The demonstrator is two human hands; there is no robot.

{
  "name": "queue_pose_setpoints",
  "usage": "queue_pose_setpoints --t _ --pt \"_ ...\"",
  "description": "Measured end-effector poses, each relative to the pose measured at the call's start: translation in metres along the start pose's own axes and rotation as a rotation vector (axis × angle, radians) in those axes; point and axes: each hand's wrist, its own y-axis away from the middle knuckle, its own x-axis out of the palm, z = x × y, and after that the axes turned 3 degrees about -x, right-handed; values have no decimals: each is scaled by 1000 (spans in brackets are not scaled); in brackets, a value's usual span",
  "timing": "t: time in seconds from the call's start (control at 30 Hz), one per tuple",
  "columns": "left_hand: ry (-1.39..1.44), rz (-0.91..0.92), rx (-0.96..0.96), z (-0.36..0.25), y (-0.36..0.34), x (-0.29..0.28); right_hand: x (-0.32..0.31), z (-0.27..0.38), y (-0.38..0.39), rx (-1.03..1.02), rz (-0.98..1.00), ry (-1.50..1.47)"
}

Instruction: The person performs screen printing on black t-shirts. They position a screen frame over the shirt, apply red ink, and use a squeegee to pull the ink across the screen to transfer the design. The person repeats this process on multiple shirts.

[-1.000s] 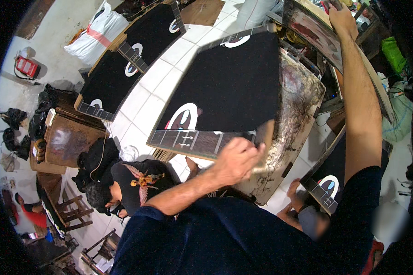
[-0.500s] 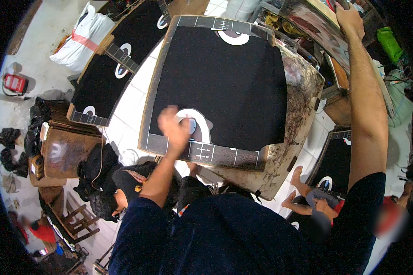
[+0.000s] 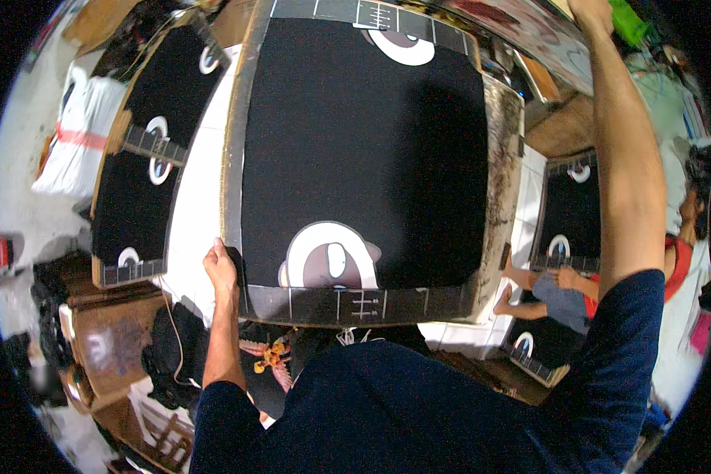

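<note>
In front of me lies a large flat board (image 3: 231, 182) with a black fabric panel (image 3: 355, 150) spread over it. A white and grey eye-shaped print (image 3: 302, 257) is at the panel's near edge, and a similar print (image 3: 403, 49) at its far edge. My left hand (image 3: 221, 268) is closed on the board's left edge near the front corner. My right hand (image 3: 592, 17), partly cut off at the top right, is closed at the edge of a raised, tilted, stained frame (image 3: 521, 24). Its fingertips are hard to see.
More boards with black fabric and eye prints stand at left (image 3: 134, 217) and right (image 3: 569, 201). A person (image 3: 584, 288) in red sits at the right, feet near my board. A white sack (image 3: 75, 146) and brown boxes (image 3: 114, 344) are at the left.
My left hand has moved from over the near print to the board's left edge and closed there. My right hand stays up by the frame. The view has shifted, with the board appearing nearer.
</note>
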Motion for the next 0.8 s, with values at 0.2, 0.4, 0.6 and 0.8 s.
queue_pose_setpoints --t 0.2,0.4,0.6,0.8 --pt "-102 174 -112 29 33 95 -2 6 8 20 -11 -28" --pt "-341 177 38 53 46 100 1 -5 -2 -20 -25 19" --pt "-245 165 28 37 38 75 5 -17 -32 -10 -31 18" --pt "-426 332 184 15 48 97 6 -7 -60 -9 41 53"
